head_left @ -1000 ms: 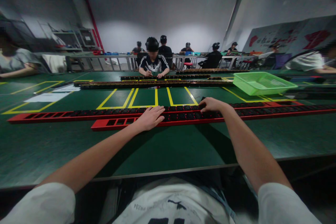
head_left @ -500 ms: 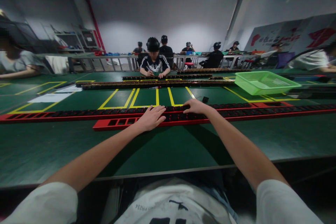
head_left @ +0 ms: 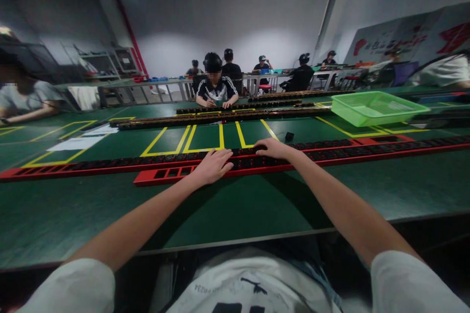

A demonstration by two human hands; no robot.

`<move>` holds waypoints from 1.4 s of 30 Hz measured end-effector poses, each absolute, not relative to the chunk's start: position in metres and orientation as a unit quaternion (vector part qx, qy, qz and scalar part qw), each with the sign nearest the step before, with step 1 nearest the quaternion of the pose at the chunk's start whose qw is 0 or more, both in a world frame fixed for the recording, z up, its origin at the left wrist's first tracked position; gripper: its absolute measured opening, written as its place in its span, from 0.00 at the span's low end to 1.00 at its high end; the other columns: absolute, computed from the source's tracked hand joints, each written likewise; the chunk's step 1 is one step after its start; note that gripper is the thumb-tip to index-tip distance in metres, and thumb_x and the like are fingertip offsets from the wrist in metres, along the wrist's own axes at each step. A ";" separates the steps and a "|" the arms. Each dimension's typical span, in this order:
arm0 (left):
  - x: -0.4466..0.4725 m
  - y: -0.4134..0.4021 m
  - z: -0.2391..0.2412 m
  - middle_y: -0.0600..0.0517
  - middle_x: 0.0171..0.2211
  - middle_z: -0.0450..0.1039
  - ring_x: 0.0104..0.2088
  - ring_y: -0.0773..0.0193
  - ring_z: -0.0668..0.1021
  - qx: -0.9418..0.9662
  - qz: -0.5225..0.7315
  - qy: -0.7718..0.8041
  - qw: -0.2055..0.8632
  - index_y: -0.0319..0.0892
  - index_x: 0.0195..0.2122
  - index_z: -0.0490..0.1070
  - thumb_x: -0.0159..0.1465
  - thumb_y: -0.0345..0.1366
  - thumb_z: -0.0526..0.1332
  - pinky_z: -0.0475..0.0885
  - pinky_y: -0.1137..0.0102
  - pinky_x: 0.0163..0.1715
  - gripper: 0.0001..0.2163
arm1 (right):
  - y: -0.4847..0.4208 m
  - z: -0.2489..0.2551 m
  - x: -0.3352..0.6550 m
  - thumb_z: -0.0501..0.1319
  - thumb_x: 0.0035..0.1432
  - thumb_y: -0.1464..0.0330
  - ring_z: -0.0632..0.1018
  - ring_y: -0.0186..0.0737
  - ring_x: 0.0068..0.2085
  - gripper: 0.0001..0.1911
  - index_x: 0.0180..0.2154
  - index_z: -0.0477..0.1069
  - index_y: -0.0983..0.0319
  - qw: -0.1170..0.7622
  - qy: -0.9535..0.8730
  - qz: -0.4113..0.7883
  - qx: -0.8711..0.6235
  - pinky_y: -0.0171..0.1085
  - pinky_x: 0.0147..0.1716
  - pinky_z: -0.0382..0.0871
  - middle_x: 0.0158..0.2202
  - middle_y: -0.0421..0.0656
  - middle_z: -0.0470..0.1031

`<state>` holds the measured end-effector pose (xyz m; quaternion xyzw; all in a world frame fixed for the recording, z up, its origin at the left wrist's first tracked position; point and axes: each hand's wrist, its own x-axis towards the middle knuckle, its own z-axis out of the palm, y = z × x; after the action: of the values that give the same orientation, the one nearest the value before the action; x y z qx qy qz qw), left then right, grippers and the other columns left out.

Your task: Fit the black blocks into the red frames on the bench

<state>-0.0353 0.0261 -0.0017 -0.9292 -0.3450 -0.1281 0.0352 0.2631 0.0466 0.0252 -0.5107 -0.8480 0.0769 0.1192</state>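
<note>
Two long red slotted strips (head_left: 147, 178) lie across the table, one behind the other, with small black square pieces (head_left: 179, 157) filling most of their slots. My left hand (head_left: 213, 166) rests palm down across both strips, its fingers stretched out and holding nothing. To its right, my right hand (head_left: 273, 149) lies over the strips with its fingers bent down to the black pieces. What its fingertips grip, if anything, is hidden. Just behind that hand, a single loose black piece (head_left: 289, 136) sits on the green table. Several slots at the left ends of the strips are bare.
A light green plastic basket (head_left: 380, 120) stands at the back right. Long dark strips (head_left: 220, 118) lie farther back, before a seated co-worker (head_left: 216, 85). White papers (head_left: 79, 143) and yellow tape lines mark the green table (head_left: 235, 220). Another person (head_left: 27, 93) sits at the left.
The view has turned and tilted slightly. Both hands keep nearly the same place on the strips, and the right fingers look slightly more curled.
</note>
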 end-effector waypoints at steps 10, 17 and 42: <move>-0.035 0.028 -0.002 0.46 0.68 0.59 0.67 0.54 0.62 -0.929 -0.124 -0.348 0.029 0.43 0.66 0.60 0.74 0.47 0.43 0.53 0.50 0.66 0.24 | 0.041 0.020 0.255 0.59 0.65 0.63 0.77 0.50 0.53 0.19 0.55 0.73 0.63 0.143 -0.859 0.042 -0.489 0.45 0.54 0.68 0.53 0.51 0.77; -0.036 0.030 -0.004 0.46 0.67 0.60 0.67 0.54 0.63 -0.930 -0.133 -0.342 0.029 0.42 0.65 0.61 0.74 0.46 0.44 0.54 0.50 0.66 0.24 | 0.029 0.023 0.230 0.60 0.65 0.65 0.75 0.49 0.54 0.19 0.56 0.73 0.61 0.181 -0.891 0.030 -0.415 0.45 0.55 0.67 0.54 0.50 0.76; -0.035 0.027 -0.002 0.45 0.67 0.60 0.67 0.54 0.63 -0.930 -0.132 -0.341 0.035 0.42 0.66 0.61 0.73 0.46 0.44 0.55 0.52 0.65 0.24 | 0.026 0.017 0.221 0.56 0.68 0.61 0.75 0.51 0.55 0.21 0.57 0.72 0.64 0.143 -0.887 0.007 -0.439 0.46 0.56 0.67 0.55 0.54 0.75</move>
<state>-0.0347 0.0274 -0.0021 -0.9303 -0.3405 -0.1316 0.0353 0.2213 0.0264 0.0165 -0.4387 -0.8872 0.0073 0.1428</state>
